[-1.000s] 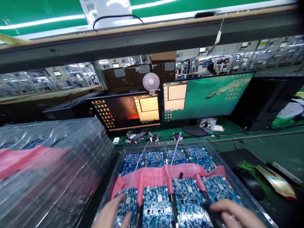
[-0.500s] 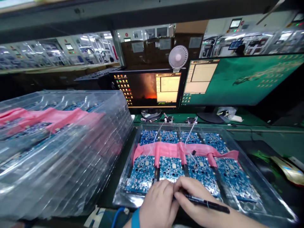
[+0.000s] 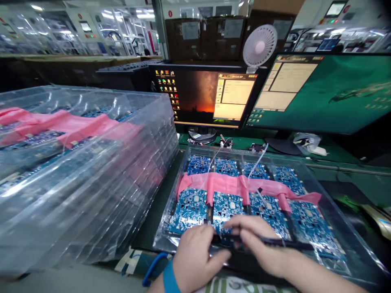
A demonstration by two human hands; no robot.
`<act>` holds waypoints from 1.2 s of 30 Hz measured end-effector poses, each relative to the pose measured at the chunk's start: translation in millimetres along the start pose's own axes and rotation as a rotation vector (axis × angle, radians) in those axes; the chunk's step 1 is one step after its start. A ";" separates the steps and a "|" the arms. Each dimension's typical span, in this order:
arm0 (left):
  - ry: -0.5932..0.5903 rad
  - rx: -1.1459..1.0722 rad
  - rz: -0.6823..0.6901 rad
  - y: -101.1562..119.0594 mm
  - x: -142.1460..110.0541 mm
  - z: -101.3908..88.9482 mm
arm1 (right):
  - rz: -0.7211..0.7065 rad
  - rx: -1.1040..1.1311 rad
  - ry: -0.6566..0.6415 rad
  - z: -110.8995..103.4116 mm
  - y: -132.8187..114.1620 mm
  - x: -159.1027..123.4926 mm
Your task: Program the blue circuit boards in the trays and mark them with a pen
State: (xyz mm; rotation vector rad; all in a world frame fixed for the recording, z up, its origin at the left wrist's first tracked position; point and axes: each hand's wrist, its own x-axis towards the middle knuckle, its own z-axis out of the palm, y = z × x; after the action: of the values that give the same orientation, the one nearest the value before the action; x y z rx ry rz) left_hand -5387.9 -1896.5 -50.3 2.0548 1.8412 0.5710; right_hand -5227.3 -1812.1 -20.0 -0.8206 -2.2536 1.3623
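My right hand grips a slim black marker pen, its back end pointing right over my wrist. My left hand, with a blue wristband, is curled around a short dark piece that looks like the pen's cap; blur hides its exact outline. Both hands are over the front edge of a clear plastic tray. Blue circuit boards lie in its compartments in two rows. A pink strip crosses them, and two thin white cables stretch over the boards.
A tall stack of clear trays with boards and pink strips stands at left. Behind are two monitors and a white fan. A dark mouse mat lies at right. A blue cord hangs near the front edge.
My hands have drawn apart from where they met on the pen, and the dark cap-like piece now shows at my left fingers. The view has tilted down and shifted left.
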 end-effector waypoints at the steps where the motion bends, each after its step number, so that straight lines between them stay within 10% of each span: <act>1: 0.013 -0.001 -0.037 -3.4 0.4 -2.4 | 0.087 0.038 0.132 2.0 6.8 7.7; 4: 0.022 0.059 -0.100 -14.7 3.3 -5.0 | 0.269 0.065 0.282 10.8 26.2 39.6; 12: -0.149 0.226 -0.083 -26.5 8.3 4.2 | 0.247 0.048 0.060 41.9 47.7 89.4; 30: -0.041 0.156 -0.055 -30.2 5.7 6.1 | 0.305 0.142 0.112 39.2 46.3 85.6; 36: 0.206 0.016 -0.134 -32.3 -1.7 1.2 | 0.377 0.639 0.263 14.5 20.4 50.7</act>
State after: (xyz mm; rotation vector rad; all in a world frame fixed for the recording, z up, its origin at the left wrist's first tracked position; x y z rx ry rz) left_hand -5415.4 -1894.4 -67.3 1.9250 2.0864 0.7577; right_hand -5268.5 -1781.3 -43.6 -1.1261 -1.3720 1.8631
